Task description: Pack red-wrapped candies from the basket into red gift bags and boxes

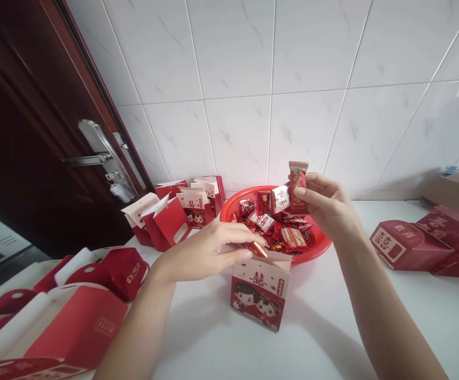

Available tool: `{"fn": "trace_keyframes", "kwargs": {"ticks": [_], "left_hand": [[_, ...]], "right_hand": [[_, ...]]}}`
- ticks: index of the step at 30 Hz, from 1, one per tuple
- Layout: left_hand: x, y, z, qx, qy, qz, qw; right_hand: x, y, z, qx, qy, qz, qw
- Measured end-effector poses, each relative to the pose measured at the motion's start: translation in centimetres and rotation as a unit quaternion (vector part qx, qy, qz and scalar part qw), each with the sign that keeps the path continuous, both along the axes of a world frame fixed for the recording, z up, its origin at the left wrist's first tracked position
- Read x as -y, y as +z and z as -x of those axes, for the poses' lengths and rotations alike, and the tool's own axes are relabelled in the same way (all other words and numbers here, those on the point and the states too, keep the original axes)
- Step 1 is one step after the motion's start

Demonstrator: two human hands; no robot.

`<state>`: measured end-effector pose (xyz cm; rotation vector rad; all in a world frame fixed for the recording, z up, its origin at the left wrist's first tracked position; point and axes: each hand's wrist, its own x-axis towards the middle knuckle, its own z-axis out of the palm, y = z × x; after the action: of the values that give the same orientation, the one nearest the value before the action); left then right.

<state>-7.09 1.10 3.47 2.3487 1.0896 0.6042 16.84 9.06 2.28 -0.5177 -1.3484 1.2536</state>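
A red plastic basket (321, 252) full of wrapped candies stands near the tiled wall. Over its right side my right hand (326, 203) holds red-wrapped candy upright (298, 184), with a white and red packet (280, 199) beside it. My left hand (209, 249) pinches a small red and gold candy (258, 249) just above the open top of a paper box (259, 295). That box, printed with two cartoon figures, stands in front of the basket.
Several standing paper boxes (168, 224) are left of the basket. Larger open red boxes (78, 322) fill the left front. More red boxes (411, 245) and a cardboard box (451, 184) lie at the right. A dark door (35, 105) with a metal handle (102, 158) is at the left.
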Motion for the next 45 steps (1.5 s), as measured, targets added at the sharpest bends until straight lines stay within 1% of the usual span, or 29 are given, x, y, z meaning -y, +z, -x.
{"fn": "trace_keyframes", "kwargs": {"ticks": [4,7,11,14,22,24,28,32,34,36,38,41,45], "left_hand": [[0.2,-0.5,-0.7,-0.059,0.03,-0.028,0.997],[0.4,-0.8,-1.2,-0.078,0.048,-0.045,0.995],[0.4,-0.9,-1.3,-0.087,0.045,-0.047,0.994],[0.4,-1.0,-1.3,-0.086,0.04,-0.037,0.995],[0.5,-1.0,-1.4,-0.095,0.055,-0.031,0.993],[0.5,-1.1,-1.4,-0.094,0.056,-0.04,0.993],[0.5,-1.4,-1.3,-0.071,0.087,-0.066,0.991],[0.4,-1.5,-1.2,-0.058,0.089,-0.077,0.991],[0.4,-1.3,-1.2,-0.074,0.094,-0.065,0.991],[0.5,-1.0,-1.2,-0.104,0.104,-0.034,0.989],[0.6,-0.8,-1.0,-0.127,0.118,-0.005,0.985],[0.5,-0.5,-0.4,-0.129,0.14,0.031,0.981],[0.0,-0.5,0.5,-0.108,0.111,0.103,0.983]], "right_hand": [[0.3,-0.1,0.0,0.002,-0.002,-0.014,1.0],[0.5,0.0,-0.1,0.014,-0.01,-0.028,0.999],[0.7,0.2,-0.3,0.025,-0.01,-0.044,0.999],[0.9,0.3,-0.4,0.028,-0.009,-0.052,0.998],[1.4,0.5,-0.7,0.023,0.004,-0.077,0.997],[1.7,0.6,-0.8,0.023,0.006,-0.083,0.996],[2.2,0.8,-1.1,0.031,0.014,-0.09,0.995],[2.8,1.1,-1.5,0.052,0.02,-0.102,0.993],[3.2,1.4,-1.7,0.078,0.022,-0.105,0.991],[3.7,1.7,-1.7,0.119,0.023,-0.11,0.987],[4.3,2.1,-1.7,0.156,0.026,-0.128,0.979],[5.3,2.6,-1.4,0.211,0.027,-0.165,0.963],[6.3,2.7,-0.7,0.29,0.029,-0.199,0.936]]}}
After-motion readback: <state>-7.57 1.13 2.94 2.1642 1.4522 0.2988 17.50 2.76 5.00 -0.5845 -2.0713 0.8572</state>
